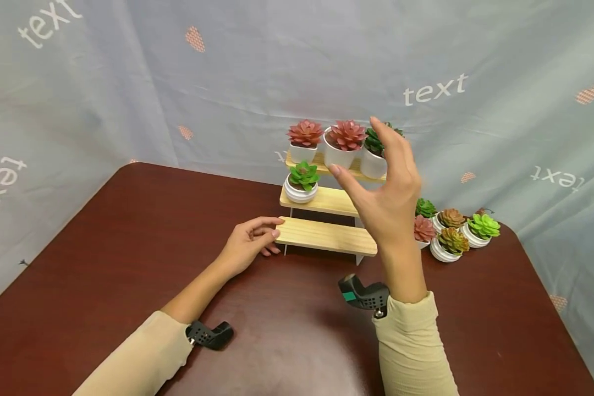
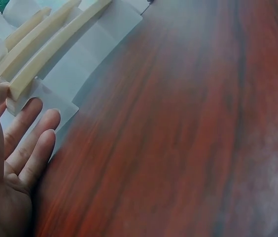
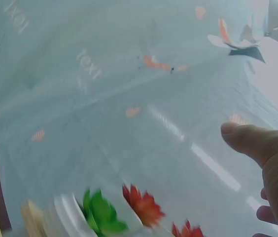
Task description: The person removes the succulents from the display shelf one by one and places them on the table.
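Observation:
A three-tier wooden display stand [image 1: 326, 235] with clear side panels stands on the table. My left hand [image 1: 247, 242] pinches the left end of its lowest board between thumb and index finger; the other fingers extend by the clear panel. My right hand [image 1: 388, 187] is raised in front of the stand's right side, thumb and index finger spread wide with nothing between them. Along the top tier stand two red succulents [image 1: 304, 133] [image 1: 346, 136] and a dark green succulent [image 1: 373, 144], in white pots. A bright green succulent [image 1: 303, 177] sits at the middle tier's left end.
To the right of the stand, several potted succulents cluster on the table, among them a light green one [image 1: 484, 226], a yellowish one [image 1: 452, 242] and a red one [image 1: 424, 228] partly behind my right wrist. A grey-blue curtain [image 1: 257, 66] hangs behind the dark red-brown table [image 1: 143, 231].

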### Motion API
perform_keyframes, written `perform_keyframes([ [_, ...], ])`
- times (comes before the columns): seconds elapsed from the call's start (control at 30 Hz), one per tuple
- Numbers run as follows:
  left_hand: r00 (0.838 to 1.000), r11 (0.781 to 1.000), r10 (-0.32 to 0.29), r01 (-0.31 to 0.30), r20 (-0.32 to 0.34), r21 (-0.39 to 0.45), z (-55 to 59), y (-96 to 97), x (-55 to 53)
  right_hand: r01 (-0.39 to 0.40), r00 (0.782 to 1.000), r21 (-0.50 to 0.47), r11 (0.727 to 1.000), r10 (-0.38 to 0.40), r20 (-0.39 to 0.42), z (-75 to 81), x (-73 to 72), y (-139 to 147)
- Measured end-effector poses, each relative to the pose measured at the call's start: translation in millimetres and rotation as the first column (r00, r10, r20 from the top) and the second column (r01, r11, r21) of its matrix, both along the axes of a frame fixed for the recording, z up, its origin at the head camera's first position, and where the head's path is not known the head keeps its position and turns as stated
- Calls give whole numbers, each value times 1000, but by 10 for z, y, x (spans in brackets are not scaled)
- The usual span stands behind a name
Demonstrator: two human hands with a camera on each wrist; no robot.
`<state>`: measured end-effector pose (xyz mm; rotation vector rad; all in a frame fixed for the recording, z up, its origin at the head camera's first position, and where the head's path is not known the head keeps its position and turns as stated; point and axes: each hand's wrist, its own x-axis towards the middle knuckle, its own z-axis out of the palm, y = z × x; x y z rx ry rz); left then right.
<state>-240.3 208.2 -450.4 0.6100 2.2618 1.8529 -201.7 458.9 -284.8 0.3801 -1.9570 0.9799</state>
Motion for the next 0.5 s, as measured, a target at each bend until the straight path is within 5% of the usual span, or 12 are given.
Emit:
perform_keyframes([
  [0.33,1000,1000,-11,11,0,-3,2,52,8,-77,997,26,997,77,19,-160,-157,-234],
  [0.5,1000,1000,3,-3,-2,-14,21,-5,22,-96,988,63,993,88,123,-354,-255,-342],
])
